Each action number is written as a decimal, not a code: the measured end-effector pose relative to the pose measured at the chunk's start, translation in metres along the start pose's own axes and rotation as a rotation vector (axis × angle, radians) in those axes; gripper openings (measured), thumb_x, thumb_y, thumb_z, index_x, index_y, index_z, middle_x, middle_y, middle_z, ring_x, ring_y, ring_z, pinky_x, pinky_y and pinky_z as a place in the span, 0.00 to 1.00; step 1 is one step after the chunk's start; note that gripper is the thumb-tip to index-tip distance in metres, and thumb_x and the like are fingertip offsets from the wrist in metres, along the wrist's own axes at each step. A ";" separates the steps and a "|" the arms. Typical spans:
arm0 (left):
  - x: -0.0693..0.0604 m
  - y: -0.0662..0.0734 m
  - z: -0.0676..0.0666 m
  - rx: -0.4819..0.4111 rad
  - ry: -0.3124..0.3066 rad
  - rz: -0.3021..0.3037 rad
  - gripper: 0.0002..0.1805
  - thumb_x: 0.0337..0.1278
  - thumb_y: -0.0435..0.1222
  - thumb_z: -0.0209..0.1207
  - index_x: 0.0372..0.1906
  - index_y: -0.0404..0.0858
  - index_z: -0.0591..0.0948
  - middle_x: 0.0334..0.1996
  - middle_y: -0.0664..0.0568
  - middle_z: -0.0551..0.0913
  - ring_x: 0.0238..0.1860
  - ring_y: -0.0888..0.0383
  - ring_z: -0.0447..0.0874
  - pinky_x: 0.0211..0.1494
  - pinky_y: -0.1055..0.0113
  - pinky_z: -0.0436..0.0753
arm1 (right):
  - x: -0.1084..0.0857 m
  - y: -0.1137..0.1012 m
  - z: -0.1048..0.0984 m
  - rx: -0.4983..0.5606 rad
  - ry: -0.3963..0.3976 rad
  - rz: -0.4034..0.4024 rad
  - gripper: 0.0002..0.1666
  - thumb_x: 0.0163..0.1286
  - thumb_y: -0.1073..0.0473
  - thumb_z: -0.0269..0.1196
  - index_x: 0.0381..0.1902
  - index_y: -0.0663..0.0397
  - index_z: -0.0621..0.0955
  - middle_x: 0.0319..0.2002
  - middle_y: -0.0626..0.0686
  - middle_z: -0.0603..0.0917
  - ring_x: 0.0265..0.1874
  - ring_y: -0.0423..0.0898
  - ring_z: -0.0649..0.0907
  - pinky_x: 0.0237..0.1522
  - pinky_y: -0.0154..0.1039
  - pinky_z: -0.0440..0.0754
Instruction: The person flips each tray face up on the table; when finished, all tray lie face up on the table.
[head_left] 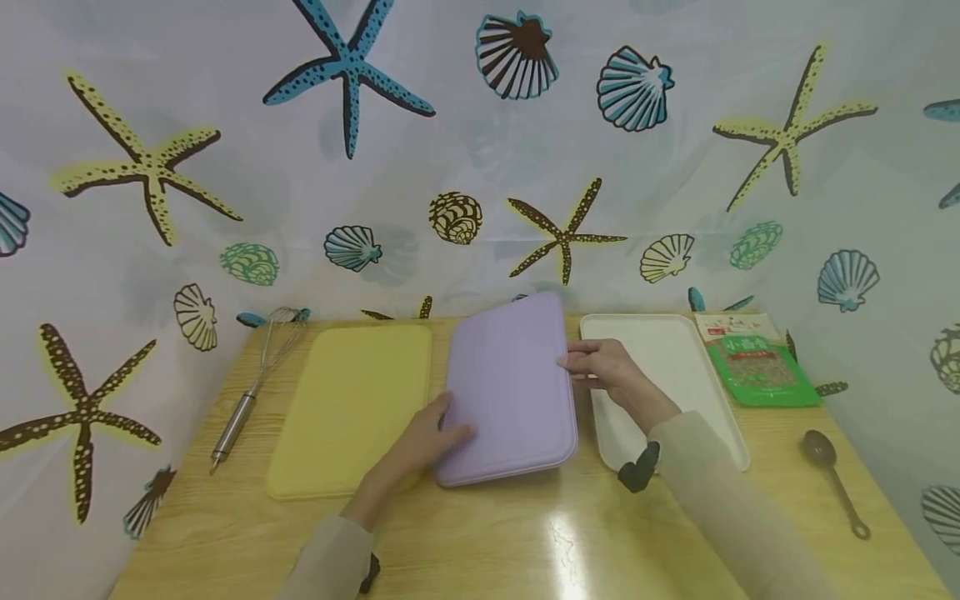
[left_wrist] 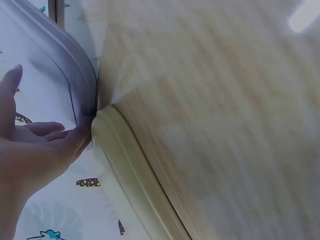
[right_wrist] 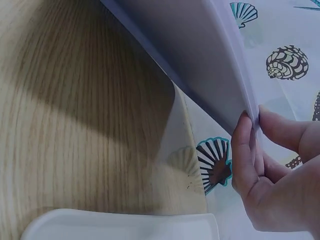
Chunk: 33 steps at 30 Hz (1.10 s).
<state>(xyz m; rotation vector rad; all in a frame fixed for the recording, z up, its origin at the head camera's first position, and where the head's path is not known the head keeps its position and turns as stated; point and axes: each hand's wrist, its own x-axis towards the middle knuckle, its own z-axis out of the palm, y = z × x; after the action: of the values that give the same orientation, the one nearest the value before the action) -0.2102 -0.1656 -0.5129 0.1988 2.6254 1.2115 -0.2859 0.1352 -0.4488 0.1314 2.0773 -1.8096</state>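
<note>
Right of the yellow rectangular plastic tray [head_left: 360,400] (lying flat), a lilac rectangular plastic tray [head_left: 510,387] is tilted, not yet flat; right hand [head_left: 609,365] pinches it, left hand [head_left: 426,439] touches it, grip uncertain.

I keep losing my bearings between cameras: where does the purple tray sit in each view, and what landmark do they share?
Head: centre, tilted, between the yellow tray and the white tray; the purple tray.
Left wrist: upper left, touched by the left hand.
Right wrist: top, right of centre, its edge pinched by the right hand.
Shared landmark: the wooden table, in all three.
</note>
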 end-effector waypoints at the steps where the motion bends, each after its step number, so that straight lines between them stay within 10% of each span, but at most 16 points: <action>1: -0.004 0.001 0.001 -0.006 -0.008 0.007 0.52 0.58 0.54 0.61 0.73 0.26 0.51 0.73 0.34 0.50 0.74 0.40 0.47 0.75 0.50 0.50 | 0.000 -0.001 0.000 -0.005 0.002 -0.001 0.30 0.65 0.65 0.65 0.62 0.72 0.71 0.41 0.56 0.83 0.34 0.41 0.83 0.57 0.52 0.78; 12: -0.044 0.004 0.013 0.065 -0.030 0.075 0.61 0.43 0.56 0.69 0.74 0.28 0.50 0.74 0.35 0.46 0.74 0.40 0.44 0.75 0.49 0.48 | -0.002 -0.008 0.004 0.001 0.000 0.000 0.30 0.64 0.65 0.65 0.62 0.70 0.71 0.39 0.53 0.83 0.32 0.39 0.83 0.51 0.45 0.83; 33: -0.050 0.026 0.024 0.139 -0.002 0.095 0.52 0.37 0.32 0.74 0.71 0.27 0.59 0.70 0.26 0.53 0.70 0.32 0.54 0.71 0.42 0.57 | -0.010 -0.031 0.001 0.036 -0.099 -0.061 0.28 0.67 0.66 0.62 0.63 0.71 0.71 0.40 0.51 0.82 0.39 0.43 0.83 0.47 0.43 0.85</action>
<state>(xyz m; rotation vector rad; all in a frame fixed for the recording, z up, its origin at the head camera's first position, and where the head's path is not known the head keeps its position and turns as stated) -0.1546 -0.1426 -0.4997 0.3533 2.7285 1.0558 -0.2863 0.1305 -0.4161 -0.0116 2.0014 -1.8504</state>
